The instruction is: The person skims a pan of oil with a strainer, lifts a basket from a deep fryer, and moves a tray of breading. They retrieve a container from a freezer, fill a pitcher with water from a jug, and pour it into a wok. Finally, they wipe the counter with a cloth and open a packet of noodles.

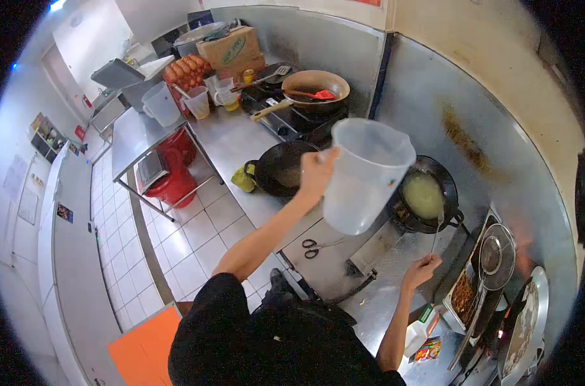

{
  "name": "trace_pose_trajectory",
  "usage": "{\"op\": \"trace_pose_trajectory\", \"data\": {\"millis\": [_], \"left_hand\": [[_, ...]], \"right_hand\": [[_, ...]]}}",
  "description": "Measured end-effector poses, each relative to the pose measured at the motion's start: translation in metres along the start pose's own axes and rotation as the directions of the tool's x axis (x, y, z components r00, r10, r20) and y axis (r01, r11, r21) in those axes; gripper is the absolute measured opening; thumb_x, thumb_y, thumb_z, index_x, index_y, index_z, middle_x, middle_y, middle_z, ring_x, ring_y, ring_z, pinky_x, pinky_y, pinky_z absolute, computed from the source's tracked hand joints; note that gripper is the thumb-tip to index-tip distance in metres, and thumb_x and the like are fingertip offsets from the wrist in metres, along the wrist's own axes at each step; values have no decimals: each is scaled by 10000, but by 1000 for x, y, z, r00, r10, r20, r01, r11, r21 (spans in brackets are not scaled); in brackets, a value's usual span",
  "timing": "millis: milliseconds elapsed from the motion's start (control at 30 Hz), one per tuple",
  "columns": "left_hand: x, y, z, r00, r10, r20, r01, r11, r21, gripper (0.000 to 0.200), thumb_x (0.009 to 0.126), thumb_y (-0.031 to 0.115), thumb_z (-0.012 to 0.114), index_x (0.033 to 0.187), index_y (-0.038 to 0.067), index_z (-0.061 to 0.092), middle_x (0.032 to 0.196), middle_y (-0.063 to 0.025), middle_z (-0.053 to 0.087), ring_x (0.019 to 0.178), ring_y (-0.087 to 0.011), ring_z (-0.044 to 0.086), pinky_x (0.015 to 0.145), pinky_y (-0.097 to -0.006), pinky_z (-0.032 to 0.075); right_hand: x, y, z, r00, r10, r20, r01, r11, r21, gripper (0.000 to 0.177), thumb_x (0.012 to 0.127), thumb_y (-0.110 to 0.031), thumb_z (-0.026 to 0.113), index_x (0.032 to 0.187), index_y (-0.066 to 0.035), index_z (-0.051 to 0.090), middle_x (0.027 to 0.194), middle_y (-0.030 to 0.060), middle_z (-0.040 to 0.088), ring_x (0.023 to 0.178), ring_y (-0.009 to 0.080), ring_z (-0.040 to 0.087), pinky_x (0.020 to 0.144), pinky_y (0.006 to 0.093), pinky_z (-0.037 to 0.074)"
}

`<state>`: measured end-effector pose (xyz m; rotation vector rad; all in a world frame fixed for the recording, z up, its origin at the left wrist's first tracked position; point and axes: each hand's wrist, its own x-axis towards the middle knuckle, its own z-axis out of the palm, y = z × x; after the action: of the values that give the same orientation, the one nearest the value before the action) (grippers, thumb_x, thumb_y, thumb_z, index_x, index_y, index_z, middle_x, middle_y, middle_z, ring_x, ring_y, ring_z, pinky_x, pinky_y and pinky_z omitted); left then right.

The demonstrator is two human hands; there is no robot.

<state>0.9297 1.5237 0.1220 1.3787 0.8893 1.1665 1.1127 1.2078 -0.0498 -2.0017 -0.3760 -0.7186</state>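
Black-clad shoulder and back: lowest in view, both bare forearms reaching out from it over a steel counter (241,138).

Left hand (316,172): fingers closed tight on the near side of a plastic jug (368,177). The handle is hidden behind the hand. Jug raised off the counter, slightly tilted, mouth up, translucent; it looks empty.

Right hand (421,270): fingertips pinched on the end of a thin ladle handle (436,235), which runs up and away from the grip into a wok (451,183).

Wok: just right of the jug and beyond the right hand. It holds pale yellow liquid, and the ladle's bowl sits in it.

Second wok (281,168): dark, apparently empty, just beyond and left of the left hand. A yellow cloth (244,179) lies at its far side.

Scissors (319,246): flat on the counter, below the jug, between the two arms.

Strainer (495,257): right of the right hand, resting over a tray of browned bits (463,297).

Carton (420,329): below the right hand, beside the forearm.

Far pan (315,87) with red spatula (319,95): on a burner, well beyond the jug.

Status, as judged: the liquid is already in the wok and the jug seems spent, so filling looks done. Stirring is the step in hand. The jug is not yet set down, and the second wok is unused.
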Motion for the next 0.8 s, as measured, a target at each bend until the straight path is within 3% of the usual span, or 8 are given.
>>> {"op": "trace_pose_trajectory", "data": {"millis": [133, 200, 267, 400, 433, 567, 700, 800], "left_hand": [[37, 20, -102, 996, 37, -80, -36, 999, 15, 171, 855, 218, 552, 820, 51, 549, 640, 15, 475, 545, -111, 421, 463, -307, 347], [45, 58, -152, 987, 154, -37, -147, 978, 147, 162, 875, 141, 499, 974, 45, 584, 728, -2, 492, 612, -127, 437, 509, -315, 392], [95, 36, -223, 982, 154, -112, -178, 952, -250, 145, 887, 156, 505, 989, 69, 559, 785, -1, 511, 643, -133, 478, 536, -268, 417], [142, 25, -303, 928, 362, -91, -325, 903, 281, 310, 912, 180, 491, 1169, 8, 515, 880, -27, 501, 787, -119, 495, 649, -252, 424], [154, 22, -315, 931, 351, -100, -298, 890, 346, 321, 913, 179, 486, 1165, -16, 527, 842, -35, 495, 757, -128, 497, 619, -258, 424], [240, -39, -375, 948, 131, -290, -79, 980, 185, 395, 912, 257, 525, 1151, -51, 582, 753, -57, 579, 625, -110, 471, 503, -254, 367], [293, -100, -387, 925, 162, -343, -132, 985, 112, 410, 891, 315, 567, 1097, -34, 628, 868, -103, 633, 640, -128, 494, 513, -258, 380], [332, -133, -393, 904, 178, -389, -123, 979, 163, 404, 879, 329, 580, 1039, -33, 657, 868, -112, 639, 635, -143, 512, 511, -276, 398]], "right_hand": [[7, 5, 7, 979, 59, -194, -41, 995, 95, 126, 940, -172, 504, 857, -83, 471, 653, 18, 465, 489, 186, 428, 435, 333, 367], [1, 11, 4, 731, 638, 242, -562, 361, 744, 102, 931, -150, 498, 832, -124, 496, 634, -25, 418, 475, 115, 370, 421, 267, 315], [-6, -26, -15, 732, 554, 398, -565, 167, 808, 148, 920, -162, 490, 783, -106, 476, 608, -13, 401, 522, 84, 364, 471, 250, 315], [-61, -48, -24, 451, 879, 157, -588, 160, 793, 102, 850, -126, 522, 762, -119, 471, 727, -8, 439, 562, 87, 399, 502, 234, 398], [-98, 1, -23, 628, 763, 152, -537, 283, 795, 83, 850, -136, 497, 772, -124, 471, 651, -16, 401, 503, 86, 380, 423, 245, 352], [-136, -9, -22, 236, 972, -2, -763, 186, 620, 94, 848, -148, 464, 756, -128, 473, 496, -38, 277, 368, 90, 254, 338, 252, 215], [-149, 24, -15, 268, 951, -156, -848, 310, 430, 147, 842, -184, 490, 720, -103, 476, 497, -12, 301, 366, 105, 252, 343, 263, 195], [-153, 55, -14, 468, 832, -297, -881, 465, -84, 265, 842, -270, 523, 921, -25, 584, 585, 100, 507, 509, 237, 529, 477, 365, 424]]}}
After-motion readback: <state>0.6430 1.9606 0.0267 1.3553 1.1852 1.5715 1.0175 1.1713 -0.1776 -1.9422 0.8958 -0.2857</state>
